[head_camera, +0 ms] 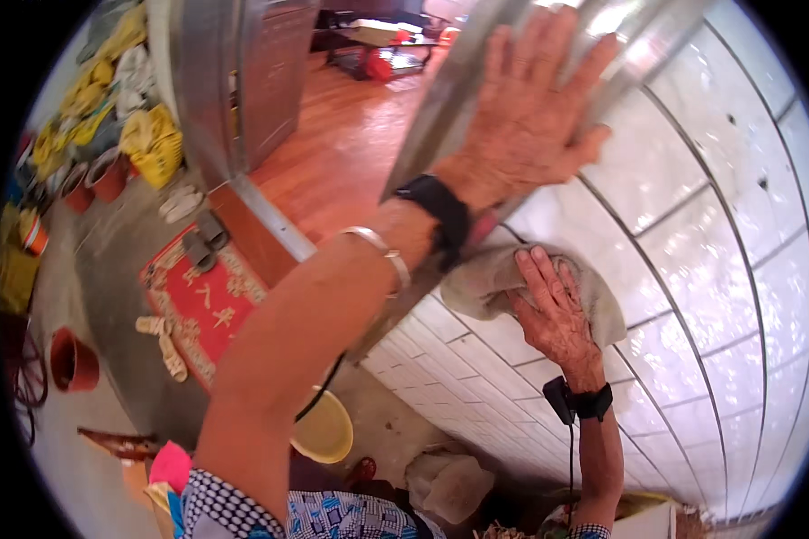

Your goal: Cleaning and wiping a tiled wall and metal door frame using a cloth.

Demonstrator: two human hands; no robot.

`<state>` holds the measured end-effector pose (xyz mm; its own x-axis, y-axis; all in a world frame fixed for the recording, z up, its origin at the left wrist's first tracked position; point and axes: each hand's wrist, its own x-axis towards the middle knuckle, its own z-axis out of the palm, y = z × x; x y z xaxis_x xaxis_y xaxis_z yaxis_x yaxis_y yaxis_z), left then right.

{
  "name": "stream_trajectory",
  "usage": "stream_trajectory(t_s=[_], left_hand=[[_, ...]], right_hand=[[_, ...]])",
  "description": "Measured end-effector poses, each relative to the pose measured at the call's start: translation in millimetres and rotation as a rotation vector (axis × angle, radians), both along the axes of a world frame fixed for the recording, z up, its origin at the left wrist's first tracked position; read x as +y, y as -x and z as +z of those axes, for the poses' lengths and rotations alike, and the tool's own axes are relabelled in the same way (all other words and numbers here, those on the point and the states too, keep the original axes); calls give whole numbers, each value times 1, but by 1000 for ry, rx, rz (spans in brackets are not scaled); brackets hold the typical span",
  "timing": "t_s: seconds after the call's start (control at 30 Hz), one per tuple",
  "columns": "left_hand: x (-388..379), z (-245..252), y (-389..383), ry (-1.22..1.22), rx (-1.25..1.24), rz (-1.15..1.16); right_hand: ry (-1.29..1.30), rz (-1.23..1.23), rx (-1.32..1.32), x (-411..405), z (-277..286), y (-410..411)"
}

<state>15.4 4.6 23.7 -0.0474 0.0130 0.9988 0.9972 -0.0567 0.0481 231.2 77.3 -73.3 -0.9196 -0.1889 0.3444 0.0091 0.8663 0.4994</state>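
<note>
My left hand [532, 101] is raised with its fingers spread, over the metal door frame [431, 128] at its edge with the tiled wall; whether it touches the frame I cannot tell. It holds nothing. Lower down, my right hand [556, 310] lies flat on a grey-beige cloth [603, 303], pressing it against the white wall tiles [654, 168]. The cloth spreads out on both sides of the fingers. Both wrists wear black straps, and a silvery bangle circles my left forearm.
A yellow basin [327, 428] stands on the floor below, near a filled plastic bag [448, 482]. Left are a red doormat [209, 303] with grey slippers [205, 239], terracotta pots [74, 360] and yellow sacks [152, 145]. The metal door [276, 81] stands open.
</note>
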Motion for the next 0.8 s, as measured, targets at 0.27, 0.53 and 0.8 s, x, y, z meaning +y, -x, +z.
stream_trajectory(t_s=[0.27,0.53,0.8], left_hand=[[-11,2,-5,40,1,4],[-9,10,1,-37,124,-8],[2,4,10,-74,126,-40]], right_hand=[[-120,-248,284,5,7,-79],[-165,-315,550,32,-5,-184],[-324,-446,845,56,-11,-276]])
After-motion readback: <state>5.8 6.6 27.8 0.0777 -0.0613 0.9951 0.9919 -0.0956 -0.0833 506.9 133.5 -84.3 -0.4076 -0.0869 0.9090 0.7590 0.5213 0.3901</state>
